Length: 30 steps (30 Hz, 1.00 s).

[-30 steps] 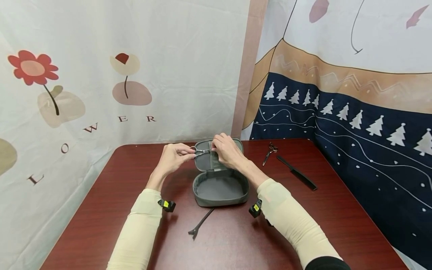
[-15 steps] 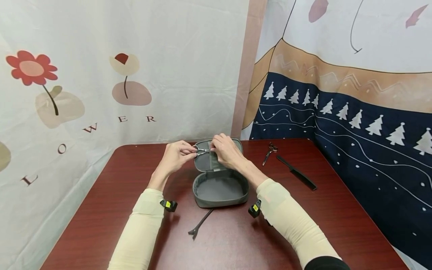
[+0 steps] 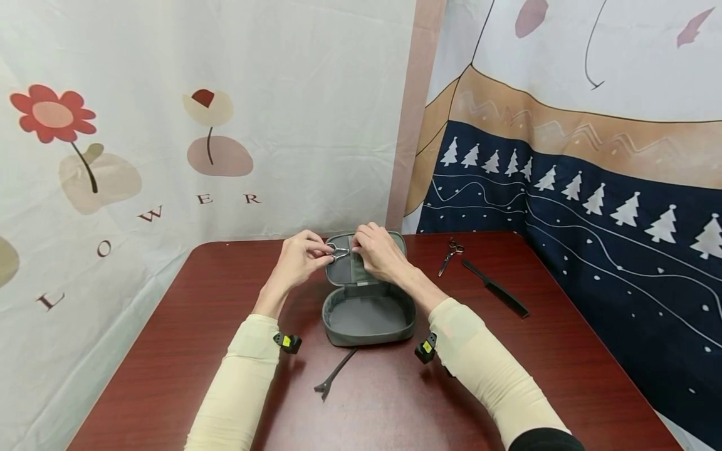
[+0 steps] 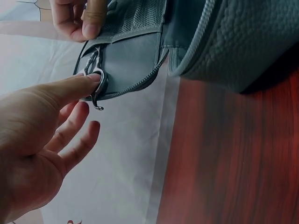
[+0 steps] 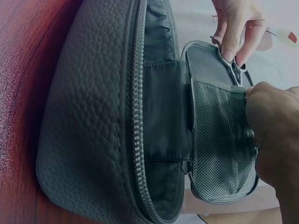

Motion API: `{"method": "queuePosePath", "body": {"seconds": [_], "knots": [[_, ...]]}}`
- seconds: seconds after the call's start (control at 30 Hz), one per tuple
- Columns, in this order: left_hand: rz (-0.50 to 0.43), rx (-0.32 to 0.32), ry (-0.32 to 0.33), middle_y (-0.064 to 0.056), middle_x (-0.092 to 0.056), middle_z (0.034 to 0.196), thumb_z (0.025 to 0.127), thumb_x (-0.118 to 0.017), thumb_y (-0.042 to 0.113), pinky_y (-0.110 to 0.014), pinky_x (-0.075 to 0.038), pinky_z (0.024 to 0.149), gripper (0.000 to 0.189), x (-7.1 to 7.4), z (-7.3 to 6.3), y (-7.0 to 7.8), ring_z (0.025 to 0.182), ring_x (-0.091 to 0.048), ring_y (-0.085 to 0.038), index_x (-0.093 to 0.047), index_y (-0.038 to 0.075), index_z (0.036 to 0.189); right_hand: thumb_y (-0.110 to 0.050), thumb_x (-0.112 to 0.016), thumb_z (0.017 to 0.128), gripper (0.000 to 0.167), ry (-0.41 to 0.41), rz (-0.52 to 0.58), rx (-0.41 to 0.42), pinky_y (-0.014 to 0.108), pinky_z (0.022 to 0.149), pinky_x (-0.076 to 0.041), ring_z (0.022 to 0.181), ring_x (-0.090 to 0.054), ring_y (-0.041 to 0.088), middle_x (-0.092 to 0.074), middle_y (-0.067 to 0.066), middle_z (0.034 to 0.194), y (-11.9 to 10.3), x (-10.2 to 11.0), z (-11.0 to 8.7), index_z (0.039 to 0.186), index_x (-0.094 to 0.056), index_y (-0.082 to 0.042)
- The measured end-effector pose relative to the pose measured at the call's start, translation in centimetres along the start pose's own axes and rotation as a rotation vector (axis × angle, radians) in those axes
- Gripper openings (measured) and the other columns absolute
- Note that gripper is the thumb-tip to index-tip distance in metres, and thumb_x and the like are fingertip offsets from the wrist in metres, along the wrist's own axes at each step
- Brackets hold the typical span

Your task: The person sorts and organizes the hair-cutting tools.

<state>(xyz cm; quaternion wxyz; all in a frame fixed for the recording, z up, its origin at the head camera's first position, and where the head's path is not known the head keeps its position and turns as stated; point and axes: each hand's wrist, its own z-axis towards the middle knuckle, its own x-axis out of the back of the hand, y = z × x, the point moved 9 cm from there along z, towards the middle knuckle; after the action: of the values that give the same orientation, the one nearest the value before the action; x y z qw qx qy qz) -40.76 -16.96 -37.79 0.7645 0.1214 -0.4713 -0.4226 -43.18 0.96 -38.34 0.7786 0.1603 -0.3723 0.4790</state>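
A grey zip case [image 3: 369, 338] stands unzipped on the table, its lid raised at the back. Thumb and fingers of my left hand [image 3: 301, 257] pinch the finger rings of silver scissors [image 4: 104, 83]. The scissors' far end goes behind the top edge of the mesh pocket [image 5: 212, 130] inside the lid, so the blades are mostly hidden. My right hand [image 3: 376, 250], fingers curled, grips the pocket's edge at the lid beside the scissors. The case's lower compartment shows only its dark lining.
A second pair of scissors [image 3: 451, 257] and a black comb [image 3: 496, 291] lie right of the case on the red-brown table [image 3: 564, 376]. In front of the case is a slim dark clip-like piece [image 3: 335, 374] with a forked end. Printed curtains hang behind.
My left hand has moved slightly right, bringing the scissors' rings closer to the pocket. The right hand stays at the lid, and the case has hardly moved.
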Motion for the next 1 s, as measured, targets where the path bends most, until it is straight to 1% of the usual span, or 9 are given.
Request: {"method": "queuePosePath", "body": {"seconds": [0.13, 0.23, 0.37, 0.43, 0.5, 0.6, 0.77, 0.87, 1.0], "knots": [[0.013, -0.003, 0.004, -0.014, -0.069, 0.107, 0.090, -0.094, 0.004, -0.026, -0.063, 0.077, 0.013, -0.4, 0.1, 0.4, 0.086, -0.076, -0.031, -0.091, 0.005, 0.103, -0.012, -0.076, 0.104, 0.011, 0.000, -0.009, 0.003, 0.041, 0.078, -0.046, 0.093, -0.056, 0.026, -0.065, 0.003, 0.098, -0.6, 0.5, 0.1, 0.098, -0.066, -0.013], [0.046, -0.018, 0.009, -0.013, -0.066, 0.106, 0.091, -0.094, 0.007, -0.027, -0.060, 0.078, 0.013, -0.7, 0.1, 0.8, 0.086, -0.073, -0.031, -0.091, 0.006, 0.103, -0.012, -0.076, 0.104, 0.012, 0.004, -0.008, 0.002, 0.041, 0.077, -0.046, 0.092, -0.055, 0.026, -0.065, 0.004, 0.097, -0.6, 0.5, 0.1, 0.098, -0.066, -0.012], [0.081, -0.029, 0.013, -0.013, -0.065, 0.106, 0.092, -0.094, 0.009, -0.030, -0.052, 0.077, 0.013, -1.1, 0.1, 1.2, 0.086, -0.067, -0.032, -0.091, 0.007, 0.104, -0.011, -0.077, 0.103, 0.014, 0.028, 0.001, 0.006, 0.041, 0.077, -0.044, 0.091, -0.054, 0.025, -0.063, 0.002, 0.097, 0.3, -0.3, -0.1, 0.097, -0.065, -0.014], [0.088, -0.030, 0.013, -0.014, -0.066, 0.106, 0.092, -0.094, 0.009, -0.030, -0.048, 0.076, 0.013, -1.2, 0.1, 1.3, 0.085, -0.064, -0.032, -0.091, 0.006, 0.105, -0.011, -0.078, 0.102, 0.015, 0.043, -0.028, 0.026, 0.040, 0.076, -0.044, 0.090, -0.054, 0.023, -0.063, 0.000, 0.097, 0.5, -0.5, -0.2, 0.097, -0.065, -0.015], [0.087, -0.026, 0.012, -0.014, -0.067, 0.105, 0.092, -0.094, 0.008, -0.029, -0.046, 0.074, 0.014, -1.4, 0.2, 1.4, 0.082, -0.061, -0.030, -0.091, 0.006, 0.105, -0.010, -0.078, 0.102, 0.015, 0.053, -0.037, 0.035, 0.040, 0.075, -0.044, 0.090, -0.054, 0.023, -0.063, 0.000, 0.097, 0.6, -0.6, -0.2, 0.097, -0.065, -0.015], [0.079, -0.013, 0.012, -0.015, -0.068, 0.102, 0.092, -0.093, 0.008, -0.027, -0.042, 0.070, 0.014, -1.5, 0.2, 1.4, 0.077, -0.057, -0.023, -0.091, 0.005, 0.106, -0.010, -0.076, 0.104, 0.013, 0.032, -0.024, 0.019, 0.039, 0.076, -0.044, 0.090, -0.054, 0.023, -0.064, 0.001, 0.097, 0.6, -0.6, -0.2, 0.098, -0.066, -0.015], [0.062, 0.001, 0.017, -0.013, -0.069, 0.098, 0.092, -0.094, 0.007, -0.024, -0.040, 0.067, 0.014, -1.7, 0.3, 1.5, 0.073, -0.053, -0.016, -0.091, 0.006, 0.105, -0.010, -0.075, 0.105, 0.010, 0.000, -0.003, -0.002, 0.040, 0.077, -0.045, 0.091, -0.055, 0.025, -0.066, 0.004, 0.098, -0.4, 0.2, 0.0, 0.099, -0.067, -0.012], [0.068, 0.002, 0.017, -0.012, -0.068, 0.098, 0.092, -0.093, 0.008, -0.023, -0.041, 0.068, 0.014, -1.8, 0.3, 1.7, 0.074, -0.053, -0.015, -0.091, 0.007, 0.106, -0.009, -0.073, 0.106, 0.009, -0.002, 0.025, -0.014, 0.042, 0.079, -0.045, 0.091, -0.055, 0.026, -0.066, 0.005, 0.098, -0.6, 0.4, 0.1, 0.099, -0.067, -0.011], [0.091, -0.003, 0.012, -0.011, -0.069, 0.099, 0.094, -0.093, 0.009, -0.025, -0.042, 0.069, 0.014, -2.1, 0.3, 2.0, 0.076, -0.056, -0.017, -0.091, 0.008, 0.108, -0.009, -0.074, 0.106, 0.010, 0.016, 0.027, -0.013, 0.041, 0.079, -0.044, 0.091, -0.054, 0.025, -0.065, 0.003, 0.099, 0.2, -0.4, -0.1, 0.100, -0.067, -0.014]]}}
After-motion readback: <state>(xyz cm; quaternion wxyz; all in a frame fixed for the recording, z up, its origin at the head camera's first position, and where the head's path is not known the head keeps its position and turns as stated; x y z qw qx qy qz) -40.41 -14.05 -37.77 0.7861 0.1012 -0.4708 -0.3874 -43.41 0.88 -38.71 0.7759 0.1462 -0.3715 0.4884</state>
